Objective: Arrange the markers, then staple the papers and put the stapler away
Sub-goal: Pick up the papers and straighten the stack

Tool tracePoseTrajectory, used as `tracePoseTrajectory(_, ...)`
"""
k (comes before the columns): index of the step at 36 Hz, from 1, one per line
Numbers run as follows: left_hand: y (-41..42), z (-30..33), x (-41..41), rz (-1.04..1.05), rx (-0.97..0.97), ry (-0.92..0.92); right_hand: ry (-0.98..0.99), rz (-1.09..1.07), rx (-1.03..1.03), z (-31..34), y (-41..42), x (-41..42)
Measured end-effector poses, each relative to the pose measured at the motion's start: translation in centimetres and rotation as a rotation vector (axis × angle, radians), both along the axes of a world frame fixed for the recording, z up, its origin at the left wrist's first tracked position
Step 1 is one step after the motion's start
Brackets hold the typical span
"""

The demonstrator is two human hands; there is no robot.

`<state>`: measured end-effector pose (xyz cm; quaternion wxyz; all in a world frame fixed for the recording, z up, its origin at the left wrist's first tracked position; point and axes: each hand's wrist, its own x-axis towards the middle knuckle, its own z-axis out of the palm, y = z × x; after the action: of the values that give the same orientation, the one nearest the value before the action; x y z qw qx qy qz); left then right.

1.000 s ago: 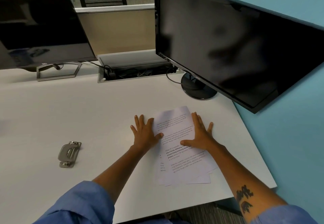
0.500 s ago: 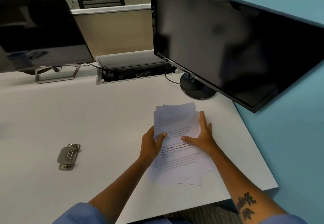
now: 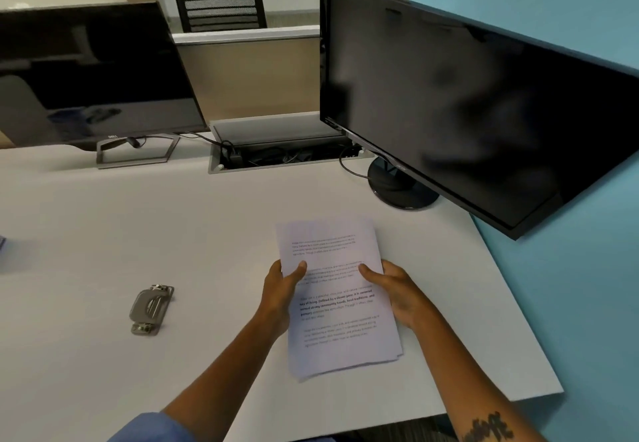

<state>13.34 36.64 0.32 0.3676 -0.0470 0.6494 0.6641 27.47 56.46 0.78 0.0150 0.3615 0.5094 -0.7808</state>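
Note:
A squared-up stack of printed papers is held just above the white desk, in front of me. My left hand grips its left edge with the thumb on top. My right hand grips the right edge the same way. A grey metal stapler lies flat on the desk to the left, well apart from both hands. No markers are in view.
Two dark monitors stand at the back: one at the left, a larger one at the right on a round base. An open cable tray sits between them. A blue partition borders the desk's right side.
Both hands went from pressing flat on the spread sheets to gripping the stack's side edges. The sheets are now gathered into one even stack and lifted slightly.

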Motion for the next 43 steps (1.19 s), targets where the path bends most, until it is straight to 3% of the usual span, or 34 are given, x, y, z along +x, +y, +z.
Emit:
tracePoseTrajectory(7,-1.0,-0.2,-1.0,-0.105,-0.03,0.07,-0.101,0.007,0.123,0.0,-0.9,-1.1)
tracePoseTrajectory(14,-1.3,4.8,-3.1,-0.192,0.015,0.305,-0.068,0.024,0.301,3.4,-1.6,-3.8)
tracePoseTrajectory(23,-2.9,10.4,-5.5,0.016,0.028,0.668,0.14,-0.16,0.669,8.7,-4.5,-7.0)
tracePoseTrajectory(32,-6.6,11.5,-5.3,0.18,0.047,0.764,0.365,-0.268,0.701,9.4,-9.6,-8.8)
tracePoseTrajectory(39,-9.5,5.6,-3.7,0.259,-0.022,0.555,0.237,-0.137,0.665,4.5,-12.4,-9.3)
tracePoseTrajectory(43,-10.2,5.1,-4.0,0.265,-0.037,0.539,0.205,-0.15,0.692,3.9,-13.3,-9.9)
